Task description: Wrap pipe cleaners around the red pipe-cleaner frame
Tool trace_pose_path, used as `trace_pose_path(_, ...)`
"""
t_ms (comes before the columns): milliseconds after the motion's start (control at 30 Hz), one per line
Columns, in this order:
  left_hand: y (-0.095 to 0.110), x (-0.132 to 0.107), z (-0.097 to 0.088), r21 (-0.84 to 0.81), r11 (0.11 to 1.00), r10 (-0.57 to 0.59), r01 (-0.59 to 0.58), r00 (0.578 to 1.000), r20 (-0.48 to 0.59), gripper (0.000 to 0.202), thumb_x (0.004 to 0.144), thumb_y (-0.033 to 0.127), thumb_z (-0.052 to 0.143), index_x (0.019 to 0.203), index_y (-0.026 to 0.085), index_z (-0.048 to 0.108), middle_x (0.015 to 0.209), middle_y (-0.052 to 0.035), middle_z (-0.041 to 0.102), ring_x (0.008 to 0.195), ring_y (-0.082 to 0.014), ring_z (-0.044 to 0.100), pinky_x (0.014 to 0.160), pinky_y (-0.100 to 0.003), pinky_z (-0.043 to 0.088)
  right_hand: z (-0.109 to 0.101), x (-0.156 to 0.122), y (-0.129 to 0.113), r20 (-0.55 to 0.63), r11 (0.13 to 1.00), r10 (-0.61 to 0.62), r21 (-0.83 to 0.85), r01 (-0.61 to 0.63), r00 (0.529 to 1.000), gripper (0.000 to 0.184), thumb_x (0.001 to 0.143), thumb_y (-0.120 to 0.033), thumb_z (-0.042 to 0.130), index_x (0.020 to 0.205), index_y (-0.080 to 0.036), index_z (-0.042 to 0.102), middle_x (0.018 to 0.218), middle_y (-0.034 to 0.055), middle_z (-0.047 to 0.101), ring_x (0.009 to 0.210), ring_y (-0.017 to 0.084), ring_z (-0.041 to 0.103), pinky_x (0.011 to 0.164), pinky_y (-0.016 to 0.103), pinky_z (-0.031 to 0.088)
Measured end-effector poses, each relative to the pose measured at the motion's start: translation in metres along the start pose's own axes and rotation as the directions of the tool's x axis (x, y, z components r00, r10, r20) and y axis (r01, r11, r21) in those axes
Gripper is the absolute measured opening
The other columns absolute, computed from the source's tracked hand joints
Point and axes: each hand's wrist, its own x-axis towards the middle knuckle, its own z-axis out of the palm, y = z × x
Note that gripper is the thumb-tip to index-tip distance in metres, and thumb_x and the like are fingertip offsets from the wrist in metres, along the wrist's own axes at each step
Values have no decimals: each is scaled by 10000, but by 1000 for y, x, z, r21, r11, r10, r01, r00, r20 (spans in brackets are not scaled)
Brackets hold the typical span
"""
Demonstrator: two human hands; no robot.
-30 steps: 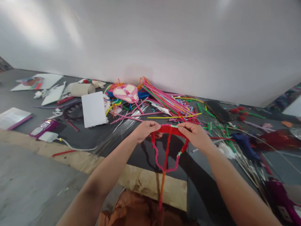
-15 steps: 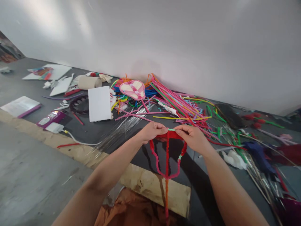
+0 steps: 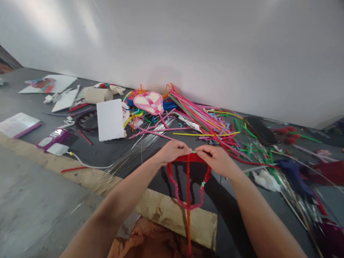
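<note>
Between my hands hangs a fan-shaped pipe cleaner frame (image 3: 188,190), red at the top, with a wavy pink lower edge and an orange stem hanging down. My left hand (image 3: 173,152) pinches the frame's top edge left of the middle. On the other side, my right hand (image 3: 215,159) pinches the same edge with thumb and forefinger. A short light green pipe cleaner piece (image 3: 193,152) shows between the fingertips. Another green bit (image 3: 202,184) is wrapped on the right side of the frame.
Behind my hands lies a heap of coloured pipe cleaners (image 3: 206,118), with a pink heart-shaped fan (image 3: 149,103) beside it. Silvery strands (image 3: 131,150) spread over the dark table. Left are a white card (image 3: 110,120), a cardboard tube (image 3: 98,95) and a purple device (image 3: 53,139).
My hands have drawn slightly closer together at the top edge, covering more of the light green piece. The whole view has shifted a little, so the table things appear farther left.
</note>
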Motion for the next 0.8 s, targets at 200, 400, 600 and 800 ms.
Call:
trace_pose_path(200, 0, 0, -4, -89, 992, -76, 86, 991, 109, 438, 683, 572, 642, 758, 141, 631, 617, -3, 623, 541, -111, 561, 568, -238, 435, -4, -1, 4, -35, 1000, 2, -24, -3, 999, 250, 848, -342, 483, 949, -243, 689, 908, 17, 723, 814, 204, 655, 776, 326, 487)
trace_pose_path(400, -2, 3, -4, 57, 997, 42, -43, 999, 20, 283, 638, 369, 728, 712, 123, 610, 584, 28, 587, 514, -68, 490, 519, -193, 357, 0, 0, 1, -41, 1000, -5, -24, 4, 999, 238, 847, -333, 494, 934, -237, 694, 916, 19, 725, 837, 206, 658, 780, 318, 482)
trace_pose_path(600, -4, 5, -5, -123, 992, 36, -34, 999, 20, 310, 613, 362, 758, 714, 116, 601, 591, 22, 590, 531, -68, 512, 549, -197, 388, -18, -3, 9, -75, 979, 122, 175, -107, 990, 364, 868, -478, 462, 1044, -227, 658, 972, 60, 710, 874, 214, 655, 769, 337, 507)
trace_pose_path(800, 0, 2, -9, -541, 832, 127, -120, 992, -25, 394, 567, 395, 802, 779, 155, 571, 680, 12, 608, 622, -119, 592, 646, -263, 480, -35, -7, 19, -246, 804, 282, 588, -89, 927, 397, 813, -550, 523, 1003, -213, 613, 887, 72, 695, 731, 169, 653, 626, 293, 527)
